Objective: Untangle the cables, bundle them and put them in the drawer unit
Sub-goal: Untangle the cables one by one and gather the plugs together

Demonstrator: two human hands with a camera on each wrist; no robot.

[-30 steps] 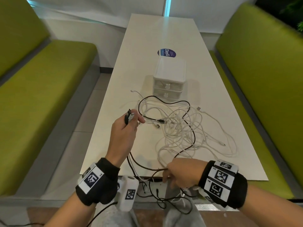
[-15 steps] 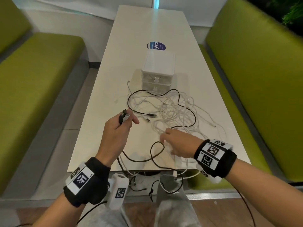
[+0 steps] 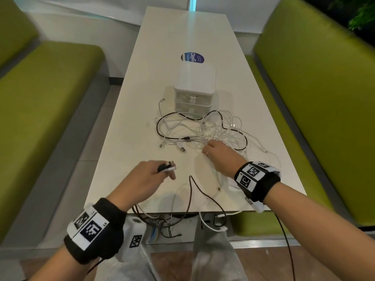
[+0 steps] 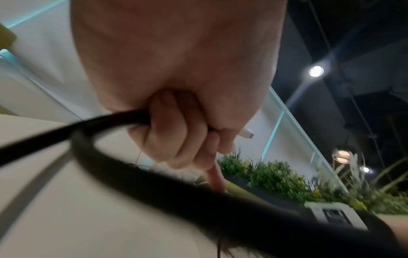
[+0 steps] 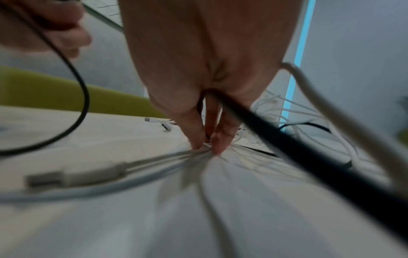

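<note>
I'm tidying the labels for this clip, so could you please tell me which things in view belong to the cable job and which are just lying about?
Part of the job:
- black cable, end gripped in left hand
- white cables, pinched by right hand
- drawer unit, drawers closed

Just lying about:
- round blue sticker
- green benches
- table

A long white table (image 3: 142,118) is seen between two green benches. On it, toward the middle, a small white drawer unit (image 3: 194,88) is stood, its two drawers closed. Just behind the unit a round blue sticker (image 3: 192,57) is stuck to the top. In front of the unit a tangle of white cables (image 3: 221,128) is spread, with a black cable (image 3: 162,118) looped through it (some strands are trailed over the near edge).
</note>
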